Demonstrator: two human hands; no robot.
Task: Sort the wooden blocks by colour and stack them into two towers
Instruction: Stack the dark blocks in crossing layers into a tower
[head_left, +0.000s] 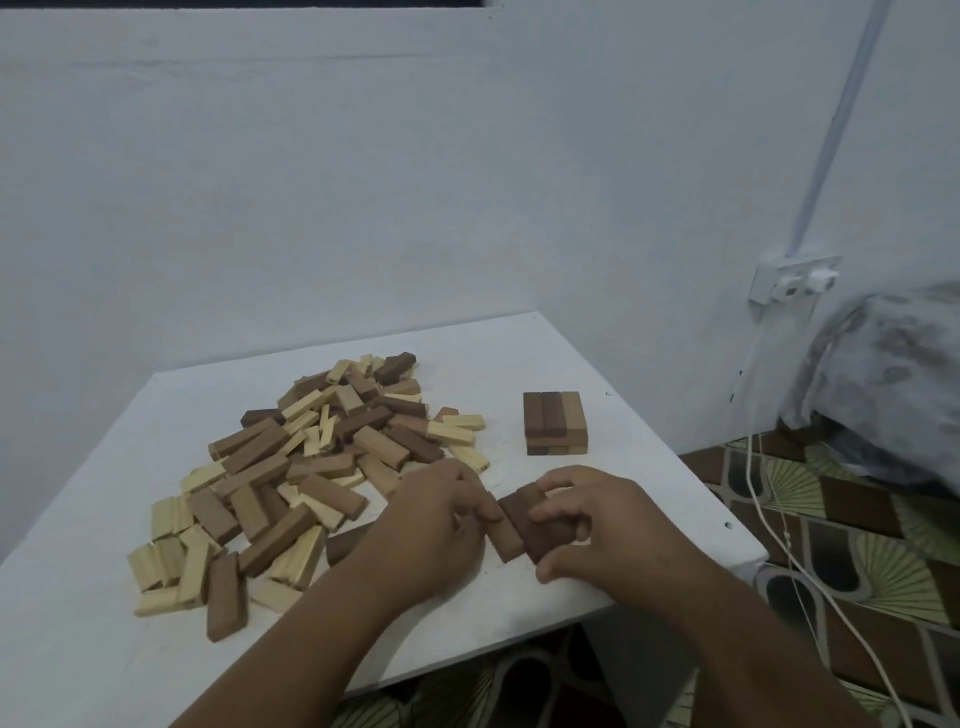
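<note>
Two hands (436, 525) (602, 525), three brown blocks (524, 527)

I count two hands at work: my left hand (441, 512) and my right hand (597, 519). Between them lie three dark brown rectangular wooden blocks (524, 525), side by side. One short brown tower of wooden blocks (555, 423) stands on the single white square table (649, 467), two layers high with three blocks across its top layer. One loose heap of mixed brown and pale yellow wooden blocks (291, 467) holds dozens; I cannot count them exactly.
</note>
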